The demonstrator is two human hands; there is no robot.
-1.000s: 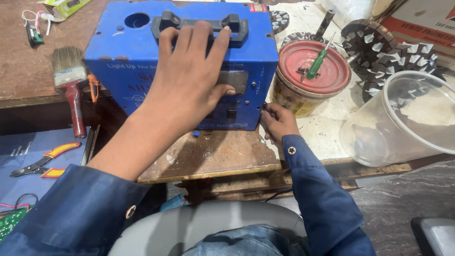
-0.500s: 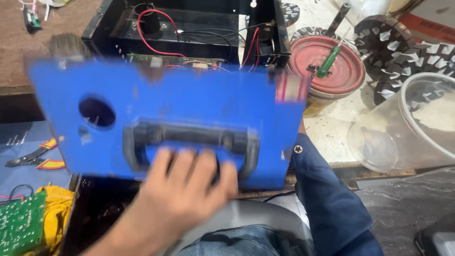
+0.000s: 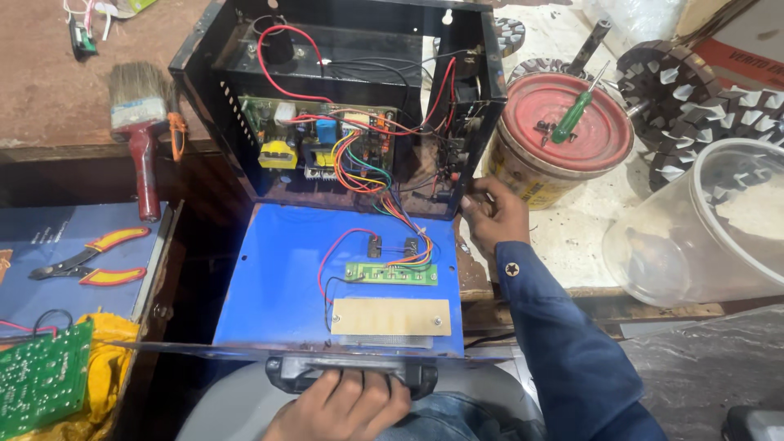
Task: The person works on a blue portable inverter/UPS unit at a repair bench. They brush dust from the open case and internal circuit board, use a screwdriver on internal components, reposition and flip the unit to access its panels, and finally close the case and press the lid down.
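A black metal chassis (image 3: 204, 65) stands open on the workbench, showing a circuit board with coloured wires (image 3: 327, 147). Its blue cover panel (image 3: 269, 278) lies folded down toward me, inner face up, with a small green board (image 3: 390, 273) and a tan board (image 3: 390, 316) wired to it. My left hand (image 3: 347, 404) grips the black handle (image 3: 416, 377) at the panel's near edge. My right hand (image 3: 490, 214) holds the chassis's lower right corner.
A paintbrush (image 3: 140, 131) lies left of the chassis. Red-handled pliers (image 3: 86, 257) and a green circuit board (image 3: 41, 376) sit on a lower shelf at left. A red-lidded tin (image 3: 563, 135) with a green screwdriver (image 3: 572, 117), metal toothed rotors (image 3: 702, 90) and a clear plastic tub (image 3: 710, 229) crowd the right.
The blue cover, first closed on the box under my left hand, was lifted off and swung down toward me. It now lies flat, inside up, exposing the electronics.
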